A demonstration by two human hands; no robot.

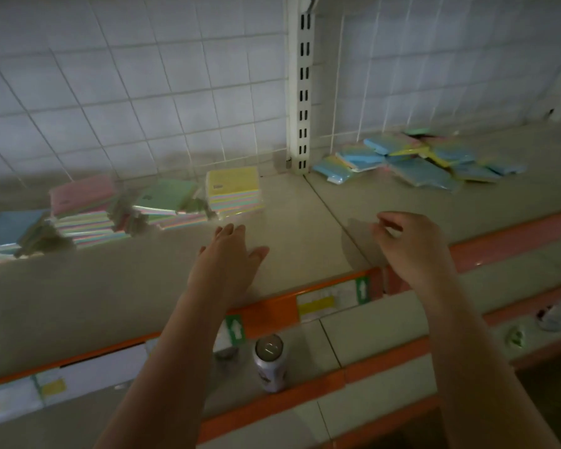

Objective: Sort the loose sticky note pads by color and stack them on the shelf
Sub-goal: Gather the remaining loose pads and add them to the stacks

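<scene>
A white tiled wall [149,92] is backing a pale shop shelf [289,222] edged with an orange price strip [272,306]; a slotted white upright [302,92] is dividing the shelf into two bays, and lighting is dim. Left bay, middle left of the frame: sorted stacks are standing in a row, namely a blue-topped stack [10,228] at the far left edge, a pink-topped stack [81,202], a green-topped stack [166,199] leaning somewhat askew, and a yellow-topped stack [234,192] nearest the upright. Right bay, upper right of the frame: a loose heap of pads [415,160], mostly blue with some yellow, pink and green showing, is lying unsorted and overlapping. Lower centre: a can [270,364] is standing on the shelf below. The left hand [230,257] is lying flat with fingers extended over the bare shelf just in front of the yellow-topped stack, its grip released and holding nothing. The right hand [412,244] is hovering over the shelf near the bay join, fingers loosely curled, its grip likewise carrying nothing. Judged step: between placements, with both hands free. The next move is probably calling for a reach up and right to the heap, taking one pad by its edges, reading its top colour, and carrying it to the matching stack, squaring it so the leaning green pile is not tipping.
</scene>
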